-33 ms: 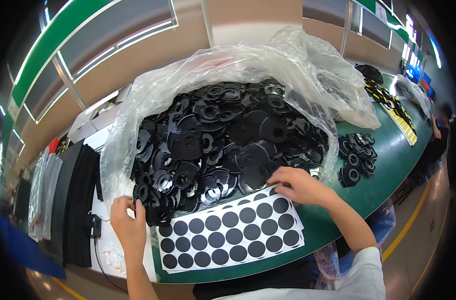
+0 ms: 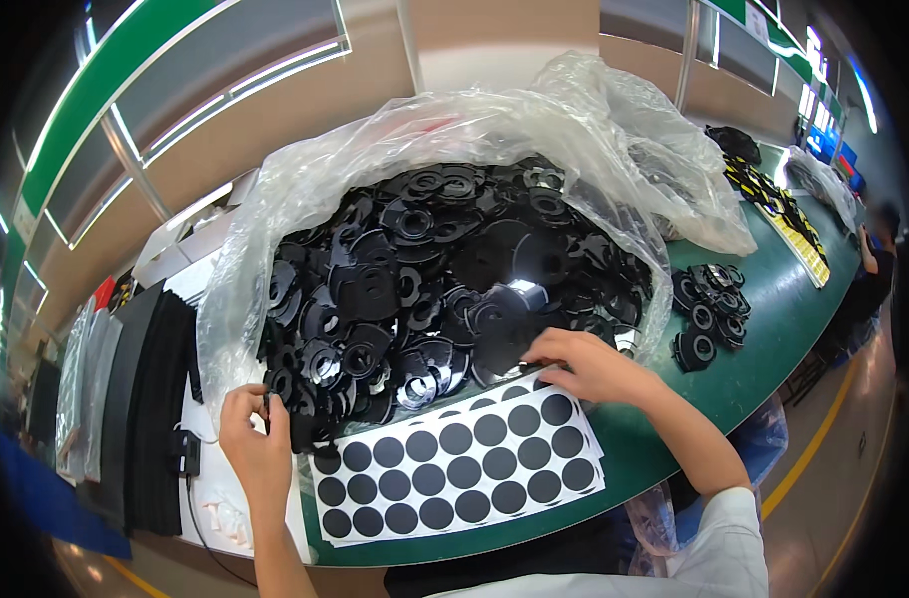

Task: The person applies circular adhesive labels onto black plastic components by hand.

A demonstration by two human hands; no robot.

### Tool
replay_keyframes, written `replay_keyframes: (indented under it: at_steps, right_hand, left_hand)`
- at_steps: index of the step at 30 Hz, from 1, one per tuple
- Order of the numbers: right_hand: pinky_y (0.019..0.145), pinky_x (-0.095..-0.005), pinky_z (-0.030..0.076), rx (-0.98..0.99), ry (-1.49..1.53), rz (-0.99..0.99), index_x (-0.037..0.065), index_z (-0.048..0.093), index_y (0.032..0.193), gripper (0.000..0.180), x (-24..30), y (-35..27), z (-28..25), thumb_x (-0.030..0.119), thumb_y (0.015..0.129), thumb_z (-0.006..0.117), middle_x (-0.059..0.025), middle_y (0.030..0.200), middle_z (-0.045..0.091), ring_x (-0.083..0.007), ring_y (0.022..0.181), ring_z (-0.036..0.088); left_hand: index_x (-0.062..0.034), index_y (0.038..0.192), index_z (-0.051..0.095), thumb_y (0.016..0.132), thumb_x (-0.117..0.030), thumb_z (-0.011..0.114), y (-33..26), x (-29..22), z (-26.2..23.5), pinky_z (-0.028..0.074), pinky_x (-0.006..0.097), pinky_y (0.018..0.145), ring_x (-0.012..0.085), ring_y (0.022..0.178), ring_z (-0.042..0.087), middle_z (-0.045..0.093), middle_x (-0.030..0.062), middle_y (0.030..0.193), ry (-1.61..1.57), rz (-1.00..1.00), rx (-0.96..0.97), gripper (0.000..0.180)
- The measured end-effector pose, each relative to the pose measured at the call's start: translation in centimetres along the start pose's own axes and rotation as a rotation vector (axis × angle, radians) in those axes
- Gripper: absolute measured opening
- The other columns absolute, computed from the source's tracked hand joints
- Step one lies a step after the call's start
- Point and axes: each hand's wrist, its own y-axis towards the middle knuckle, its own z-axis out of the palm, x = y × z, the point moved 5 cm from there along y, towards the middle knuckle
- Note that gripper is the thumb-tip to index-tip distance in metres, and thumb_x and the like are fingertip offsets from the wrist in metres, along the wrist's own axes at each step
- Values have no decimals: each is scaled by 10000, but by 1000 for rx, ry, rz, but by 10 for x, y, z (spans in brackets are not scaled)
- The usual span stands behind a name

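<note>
Hands checked first. Left hand (image 2: 258, 448) pinched shut on a small black part (image 2: 271, 403) at the near lip of the bag. Right hand (image 2: 589, 364) curled, fingertips down where the bag's mouth meets the sheet; whether gripping or only pressing, cannot tell.

Held against the earlier picture: no shift in hands, sheet or bag, so no progress to record.

Nearest, lying flat on the green tabletop (image 2: 763, 349) between both hands: white sheet (image 2: 454, 468) carrying rows of black round pads, apparently full.

Behind it, touching its upper edge: clear plastic bag (image 2: 275, 229), mouth open, heaped with black plastic discs (image 2: 424, 269) and rings – glossy, jumbled.

Right of the bag, apart: small loose pile of ring parts (image 2: 708, 304).

Farthest right: second clear bag (image 2: 818, 174), contents unclear.
</note>
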Motion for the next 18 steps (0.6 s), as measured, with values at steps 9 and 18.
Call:
replay_keyframes:
  at_steps: [9, 18]
  right_hand:
    - [718, -372, 503, -31, -28, -94, 18, 663, 861, 99, 5, 19, -6, 71, 778, 650, -109, 880, 640, -282, 826, 627]
    - [737, -401, 492, 107, -141, 61, -10, 655, 886, 131, -3, -2, 6, 87, 800, 637, -132, 847, 624, -317, 812, 618]
  left_hand:
    - [5, 797, 580, 855, -274, 503, -70, -87, 127, 491, 458, 885, 282, 885, 598, 612, 155, 905, -1586, -933, 893, 295]
    - [-72, 1212, 494, 801, -29, 708, -100, -103, 174, 484, 304, 781, 160, 874, 579, 537, 7, 970, -1562, -1003, 988, 466]
